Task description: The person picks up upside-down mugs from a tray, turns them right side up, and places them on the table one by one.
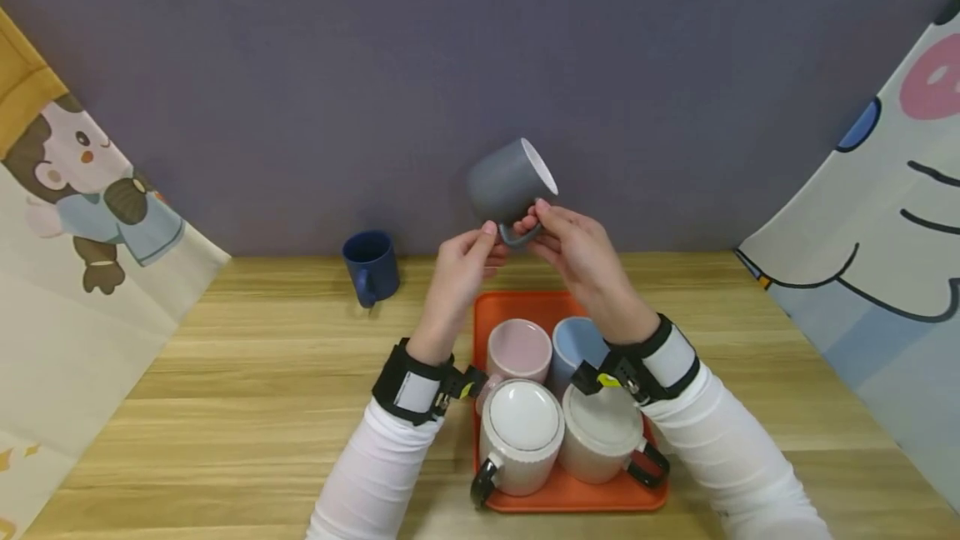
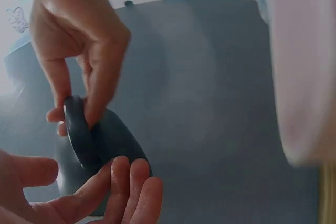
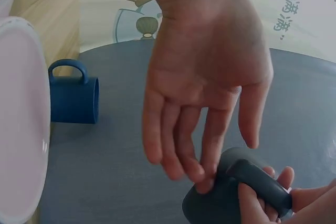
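Observation:
A dark grey mug with a white inside is held up at the back, tipped on its side. Its mouth faces right and its handle points down. My right hand pinches that handle between thumb and fingers, as the right wrist view also shows, with the right hand at the lower right. My left hand reaches to the base end of the mug. In the left wrist view, the fingers of the left hand lie fairly straight against the mug's side, thumb apart from it.
Below the hands, an orange-red tray carries a pink mug, a light blue mug and two whitish mugs with black handles. A navy mug stands at the back left of the wooden table, before a grey backdrop.

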`<state>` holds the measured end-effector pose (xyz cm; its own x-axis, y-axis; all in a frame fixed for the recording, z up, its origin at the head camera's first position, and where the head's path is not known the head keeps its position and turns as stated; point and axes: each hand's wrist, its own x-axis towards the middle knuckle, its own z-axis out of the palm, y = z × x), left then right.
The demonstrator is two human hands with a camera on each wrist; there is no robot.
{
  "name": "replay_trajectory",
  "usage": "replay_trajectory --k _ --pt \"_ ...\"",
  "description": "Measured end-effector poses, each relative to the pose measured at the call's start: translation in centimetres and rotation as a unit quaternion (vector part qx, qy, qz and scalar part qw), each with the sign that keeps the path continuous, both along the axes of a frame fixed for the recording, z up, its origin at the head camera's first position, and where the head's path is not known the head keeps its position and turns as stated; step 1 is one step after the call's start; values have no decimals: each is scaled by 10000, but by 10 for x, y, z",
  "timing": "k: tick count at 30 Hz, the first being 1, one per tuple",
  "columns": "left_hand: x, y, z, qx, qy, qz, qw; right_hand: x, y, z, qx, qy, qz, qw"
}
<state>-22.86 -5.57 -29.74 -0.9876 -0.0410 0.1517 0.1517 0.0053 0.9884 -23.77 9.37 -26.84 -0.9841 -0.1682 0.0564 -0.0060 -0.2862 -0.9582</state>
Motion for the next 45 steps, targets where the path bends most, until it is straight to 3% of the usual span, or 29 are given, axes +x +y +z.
replay_trajectory --k 3,5,7,11,18,23,25,37,45 --pt "0 -6 -4 -543 208 219 9981 -2 -3 2 9 15 -8 10000" --pt "0 -11 -8 -1169 490 386 9912 -2 -6 3 10 17 -25 10000" --pt "-1 -15 -13 -1824 878 564 9777 -3 -9 3 3 16 -34 10000" --pt "-1 -23 -25 -2832 1563 920 9418 -6 -17 5 -35 -35 -30 10000" --pt "-4 -34 -47 -3558 2172 1237 9005 -15 -32 5 -46 -199 -196 9996" --pt "-3 -43 -61 -4022 2601 1413 8664 -21 -41 5 69 -317 -342 9989" --pt "-2 -48 -66 -4163 2674 1453 8568 -23 -45 5 77 -346 -365 9987" --pt "12 -73 -81 -4693 2615 1541 8292 -29 -79 4 120 -423 -479 9979" --pt "17 -83 -86 -4809 2629 1500 8229 -37 -98 -3 34 -466 -569 9973"
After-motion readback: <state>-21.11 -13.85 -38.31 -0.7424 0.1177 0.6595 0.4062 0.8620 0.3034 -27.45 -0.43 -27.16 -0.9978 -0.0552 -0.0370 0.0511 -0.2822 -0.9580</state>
